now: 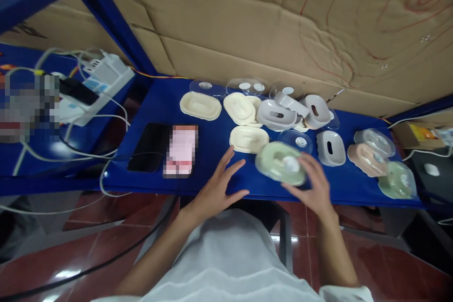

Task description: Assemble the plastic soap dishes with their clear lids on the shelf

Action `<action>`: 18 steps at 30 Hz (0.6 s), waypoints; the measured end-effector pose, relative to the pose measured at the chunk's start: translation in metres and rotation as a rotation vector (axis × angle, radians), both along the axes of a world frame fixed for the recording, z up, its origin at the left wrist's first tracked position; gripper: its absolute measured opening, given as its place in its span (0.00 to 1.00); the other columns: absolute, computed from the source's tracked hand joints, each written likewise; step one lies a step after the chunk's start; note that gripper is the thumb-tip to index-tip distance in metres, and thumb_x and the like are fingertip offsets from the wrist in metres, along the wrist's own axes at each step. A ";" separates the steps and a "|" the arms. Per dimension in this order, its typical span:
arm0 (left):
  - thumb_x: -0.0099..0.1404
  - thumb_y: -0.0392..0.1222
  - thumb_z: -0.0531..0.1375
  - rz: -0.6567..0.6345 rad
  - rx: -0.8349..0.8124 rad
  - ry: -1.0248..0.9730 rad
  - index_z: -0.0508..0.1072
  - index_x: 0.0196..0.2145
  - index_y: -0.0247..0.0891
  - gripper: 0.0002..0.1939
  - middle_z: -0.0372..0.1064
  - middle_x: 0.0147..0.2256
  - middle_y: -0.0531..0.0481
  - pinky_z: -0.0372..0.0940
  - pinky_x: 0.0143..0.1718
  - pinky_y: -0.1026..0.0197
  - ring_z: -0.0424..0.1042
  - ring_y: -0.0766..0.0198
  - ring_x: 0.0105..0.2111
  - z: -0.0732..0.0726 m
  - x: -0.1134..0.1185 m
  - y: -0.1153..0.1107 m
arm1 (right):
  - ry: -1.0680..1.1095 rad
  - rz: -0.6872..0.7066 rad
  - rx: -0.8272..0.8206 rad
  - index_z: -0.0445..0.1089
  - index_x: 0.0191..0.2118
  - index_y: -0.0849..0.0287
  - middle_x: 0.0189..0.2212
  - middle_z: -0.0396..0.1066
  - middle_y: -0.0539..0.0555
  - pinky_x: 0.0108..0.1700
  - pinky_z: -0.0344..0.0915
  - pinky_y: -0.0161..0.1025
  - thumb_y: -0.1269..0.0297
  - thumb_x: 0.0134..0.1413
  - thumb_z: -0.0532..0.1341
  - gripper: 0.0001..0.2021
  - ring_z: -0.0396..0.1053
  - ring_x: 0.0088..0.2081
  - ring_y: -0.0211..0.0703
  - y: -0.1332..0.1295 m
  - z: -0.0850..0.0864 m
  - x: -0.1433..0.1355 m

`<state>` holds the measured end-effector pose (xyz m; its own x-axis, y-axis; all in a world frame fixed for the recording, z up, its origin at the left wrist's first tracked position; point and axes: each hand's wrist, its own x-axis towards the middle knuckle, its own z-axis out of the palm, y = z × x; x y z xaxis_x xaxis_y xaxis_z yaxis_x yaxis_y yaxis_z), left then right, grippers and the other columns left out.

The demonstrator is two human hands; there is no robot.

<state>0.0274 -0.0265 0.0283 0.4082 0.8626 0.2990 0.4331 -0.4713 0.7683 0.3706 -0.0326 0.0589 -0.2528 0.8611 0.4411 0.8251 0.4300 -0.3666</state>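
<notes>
My right hand [313, 184] grips a green oval container [274, 160] with a clear lid and a white round sticker, its right end between thumb and fingers. The container is slightly blurred above the front of the blue table [208, 146]. To its left, my left hand [222, 181] is open, fingers spread and holding nothing. Just beyond those fingertips lies a cream oval piece [249, 139]. A clear lid [295, 140] with a sticker lies behind the green container. A grey oval piece with a slot [331, 147] sits to the right.
Cream trays [200, 105], grey pieces [278, 114] and clear lids [208, 87] line the back by the cardboard wall [226, 23]. Lidded pink [368, 159] and green containers [397, 180] stand right. A black phone [148, 147], a lit phone [180, 151] and a cabled power strip [109, 80] are left.
</notes>
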 end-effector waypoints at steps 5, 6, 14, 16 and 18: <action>0.75 0.40 0.63 0.094 0.090 0.140 0.63 0.71 0.47 0.29 0.49 0.76 0.37 0.66 0.69 0.40 0.59 0.45 0.73 -0.004 -0.005 0.008 | -0.135 -0.609 0.148 0.65 0.69 0.65 0.59 0.71 0.76 0.56 0.68 0.57 0.38 0.45 0.77 0.52 0.71 0.59 0.69 0.084 0.040 0.143; 0.76 0.40 0.62 0.099 0.105 0.171 0.65 0.70 0.46 0.27 0.51 0.75 0.37 0.66 0.69 0.40 0.60 0.45 0.73 -0.006 -0.005 0.008 | -0.167 -0.750 0.096 0.68 0.66 0.68 0.56 0.73 0.78 0.53 0.67 0.57 0.38 0.41 0.78 0.52 0.72 0.56 0.69 0.108 0.044 0.168; 0.77 0.39 0.60 0.134 0.216 0.271 0.71 0.64 0.44 0.20 0.59 0.72 0.36 0.63 0.70 0.36 0.62 0.44 0.72 0.000 0.000 0.012 | -0.245 -0.941 0.005 0.75 0.48 0.68 0.41 0.71 0.68 0.36 0.57 0.50 0.37 0.52 0.70 0.34 0.65 0.32 0.47 0.209 0.020 0.211; 0.77 0.40 0.59 0.141 0.220 0.335 0.71 0.65 0.44 0.21 0.58 0.73 0.36 0.58 0.71 0.30 0.60 0.42 0.73 0.005 0.002 0.021 | -0.279 -0.868 0.037 0.75 0.48 0.69 0.40 0.70 0.68 0.35 0.57 0.50 0.36 0.54 0.68 0.35 0.64 0.31 0.47 0.210 0.012 0.211; 0.77 0.41 0.59 0.138 0.208 0.408 0.70 0.67 0.44 0.22 0.56 0.74 0.36 0.55 0.71 0.26 0.57 0.39 0.74 0.008 0.004 0.032 | -0.319 -0.737 0.104 0.75 0.48 0.66 0.43 0.70 0.69 0.37 0.59 0.50 0.36 0.59 0.64 0.32 0.67 0.34 0.49 0.209 0.009 0.215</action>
